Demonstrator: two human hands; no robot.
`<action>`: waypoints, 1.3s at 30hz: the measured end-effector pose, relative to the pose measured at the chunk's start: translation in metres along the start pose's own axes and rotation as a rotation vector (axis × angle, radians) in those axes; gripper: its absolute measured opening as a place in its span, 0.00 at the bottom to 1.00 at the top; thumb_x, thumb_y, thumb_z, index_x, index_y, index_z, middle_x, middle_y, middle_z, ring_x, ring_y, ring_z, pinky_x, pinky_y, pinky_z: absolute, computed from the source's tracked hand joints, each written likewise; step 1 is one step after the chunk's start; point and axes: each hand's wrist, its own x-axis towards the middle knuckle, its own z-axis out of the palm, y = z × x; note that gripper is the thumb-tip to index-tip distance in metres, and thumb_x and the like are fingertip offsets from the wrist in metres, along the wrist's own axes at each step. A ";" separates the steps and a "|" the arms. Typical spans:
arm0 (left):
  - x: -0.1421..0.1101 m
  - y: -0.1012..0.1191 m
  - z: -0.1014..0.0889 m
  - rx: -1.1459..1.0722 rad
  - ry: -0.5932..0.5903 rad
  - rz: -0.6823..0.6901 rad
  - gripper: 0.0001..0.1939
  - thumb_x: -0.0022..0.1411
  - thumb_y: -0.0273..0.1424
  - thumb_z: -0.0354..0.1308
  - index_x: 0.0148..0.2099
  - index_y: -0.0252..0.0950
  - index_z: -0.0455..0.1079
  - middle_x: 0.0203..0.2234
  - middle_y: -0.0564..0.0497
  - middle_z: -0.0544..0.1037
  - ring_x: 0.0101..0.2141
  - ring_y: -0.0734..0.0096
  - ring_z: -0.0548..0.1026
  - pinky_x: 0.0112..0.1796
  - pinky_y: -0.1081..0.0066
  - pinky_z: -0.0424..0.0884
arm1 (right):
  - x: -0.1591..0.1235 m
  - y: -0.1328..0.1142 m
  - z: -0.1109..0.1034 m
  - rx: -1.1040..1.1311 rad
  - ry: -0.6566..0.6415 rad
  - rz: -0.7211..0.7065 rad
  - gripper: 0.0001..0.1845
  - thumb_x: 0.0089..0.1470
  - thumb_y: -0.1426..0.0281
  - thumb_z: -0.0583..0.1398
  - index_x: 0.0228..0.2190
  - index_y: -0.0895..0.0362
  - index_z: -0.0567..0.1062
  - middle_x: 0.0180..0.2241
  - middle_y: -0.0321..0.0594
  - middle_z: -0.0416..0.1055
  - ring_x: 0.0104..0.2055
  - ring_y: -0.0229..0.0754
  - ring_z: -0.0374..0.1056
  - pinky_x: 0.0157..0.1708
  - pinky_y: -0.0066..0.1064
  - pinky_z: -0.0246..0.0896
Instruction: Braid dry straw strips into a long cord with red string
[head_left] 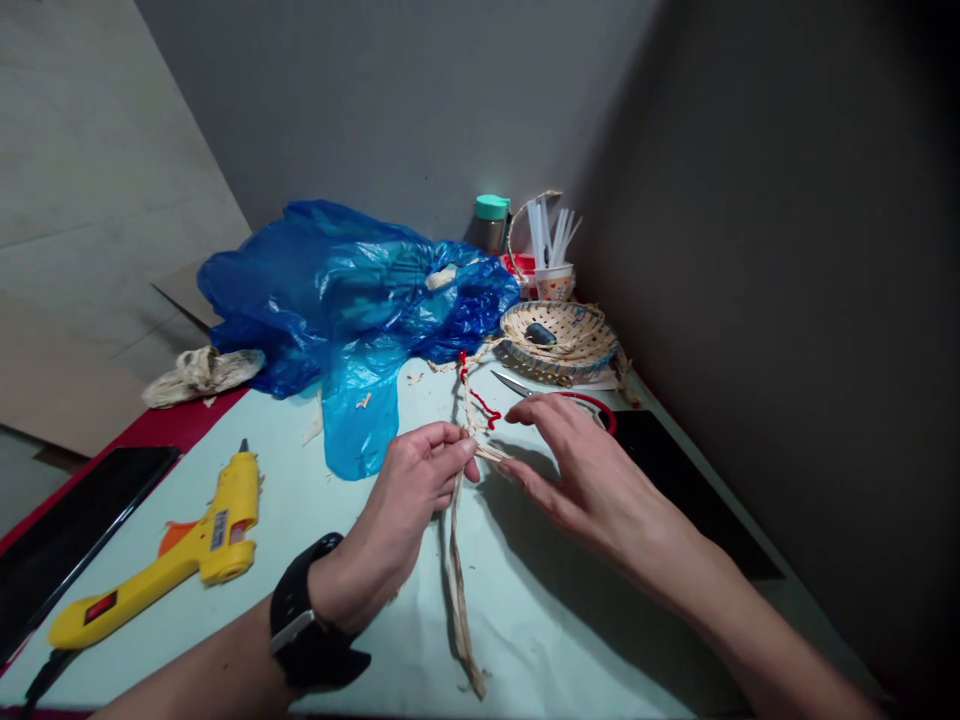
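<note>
My left hand (424, 460), with a black watch at its wrist, pinches a pale braid of dried plant fibre (469, 405) between thumb and fingertips. The braid's far end is tied with red string (480, 400). Below the pinch, a long loose fibre strand (459, 590) trails toward the near edge. Another short strand (491, 453) points right, and the thumb of my right hand (581, 465) lies against its end. That hand is open, fingers and thumb apart. Just beyond it are scissors (512, 383) with red handles, partly hidden by my hand.
A yellow glue gun (225, 520) lies at left, near a black flat panel (75, 530). Behind are a crumpled blue plastic bag (352, 270), a fibre bundle (202, 375), a woven basket (585, 340), a cup of glue sticks (555, 282) and a green-lidded bottle (491, 225). Grey walls border the table.
</note>
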 end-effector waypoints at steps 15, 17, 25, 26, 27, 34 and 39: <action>0.004 -0.003 0.002 -0.143 -0.100 -0.039 0.13 0.61 0.37 0.54 0.33 0.31 0.66 0.23 0.54 0.66 0.19 0.86 0.51 0.19 0.80 0.43 | 0.004 -0.011 0.018 0.103 -0.109 0.097 0.13 0.60 0.74 0.49 0.25 0.57 0.67 0.22 0.35 0.66 0.23 0.35 0.57 0.25 0.28 0.46; 0.004 -0.004 0.002 -0.139 -0.111 -0.041 0.11 0.60 0.35 0.55 0.33 0.31 0.67 0.24 0.54 0.66 0.19 0.86 0.53 0.19 0.81 0.45 | 0.004 -0.009 0.017 0.095 -0.108 0.096 0.13 0.59 0.74 0.49 0.26 0.57 0.69 0.23 0.35 0.67 0.24 0.35 0.57 0.25 0.28 0.46; 0.006 -0.004 0.000 0.019 -0.018 -0.032 0.10 0.55 0.34 0.59 0.28 0.31 0.67 0.18 0.59 0.57 0.18 0.84 0.48 0.19 0.77 0.42 | 0.003 -0.009 0.015 0.024 -0.145 0.075 0.13 0.60 0.73 0.47 0.26 0.57 0.66 0.22 0.35 0.66 0.22 0.34 0.54 0.23 0.27 0.44; 0.006 -0.004 0.001 0.033 -0.012 -0.032 0.10 0.55 0.33 0.58 0.27 0.31 0.67 0.17 0.59 0.56 0.18 0.84 0.48 0.19 0.76 0.41 | 0.002 -0.010 0.016 -0.016 -0.134 0.086 0.12 0.60 0.72 0.47 0.27 0.57 0.66 0.21 0.36 0.65 0.21 0.35 0.53 0.23 0.28 0.43; 0.006 -0.004 0.001 0.051 -0.006 -0.034 0.10 0.55 0.33 0.58 0.27 0.31 0.67 0.17 0.59 0.56 0.18 0.84 0.48 0.19 0.76 0.41 | 0.002 -0.011 0.017 -0.071 -0.119 0.096 0.11 0.60 0.72 0.48 0.27 0.57 0.66 0.21 0.36 0.65 0.20 0.35 0.53 0.22 0.28 0.42; 0.002 -0.004 0.004 0.116 0.050 0.015 0.14 0.55 0.32 0.57 0.20 0.32 0.64 0.14 0.59 0.56 0.17 0.83 0.47 0.20 0.75 0.44 | -0.006 -0.026 0.023 -0.404 -0.027 0.080 0.06 0.56 0.75 0.50 0.32 0.58 0.66 0.19 0.38 0.65 0.17 0.37 0.52 0.21 0.32 0.33; 0.001 -0.001 0.004 0.102 0.042 0.014 0.11 0.55 0.32 0.56 0.23 0.31 0.71 0.18 0.55 0.68 0.17 0.83 0.52 0.20 0.75 0.46 | 0.000 -0.023 0.017 -0.136 -0.044 0.153 0.07 0.56 0.70 0.52 0.28 0.57 0.66 0.21 0.37 0.67 0.21 0.37 0.57 0.22 0.29 0.40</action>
